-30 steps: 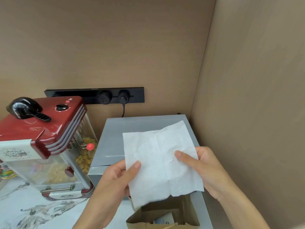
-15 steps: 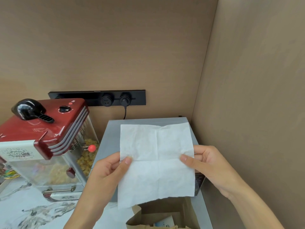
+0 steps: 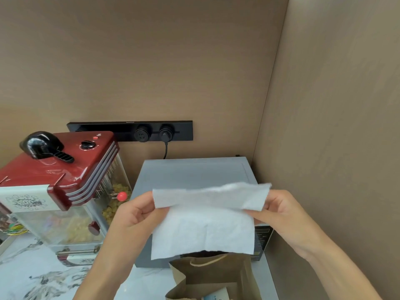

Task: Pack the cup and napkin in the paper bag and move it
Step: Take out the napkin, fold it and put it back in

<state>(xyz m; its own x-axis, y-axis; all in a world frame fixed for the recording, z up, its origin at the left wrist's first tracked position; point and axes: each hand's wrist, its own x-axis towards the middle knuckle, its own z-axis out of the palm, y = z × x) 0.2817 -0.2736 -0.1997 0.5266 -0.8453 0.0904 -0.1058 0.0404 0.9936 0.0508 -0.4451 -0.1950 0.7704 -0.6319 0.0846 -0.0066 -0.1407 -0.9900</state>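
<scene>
A white paper napkin (image 3: 203,226) hangs between my two hands, its top half folded forward over the lower part. My left hand (image 3: 134,215) pinches its left edge and my right hand (image 3: 279,213) pinches its right edge. Directly below stands an open brown paper bag (image 3: 216,276) with a twine handle. Inside the bag, the white and blue top of what may be the cup (image 3: 216,295) shows at the bottom edge; most of it is out of frame.
A grey microwave (image 3: 194,174) stands behind the bag against the right wall. A red popcorn machine (image 3: 56,176) sits to the left on the marble counter (image 3: 43,280). A black socket strip (image 3: 132,131) with a plugged cable is on the back wall.
The napkin was held flat and unfolded; its top edge has now come down toward me, folding the sheet roughly in half. Both hands have kept their hold on its sides.
</scene>
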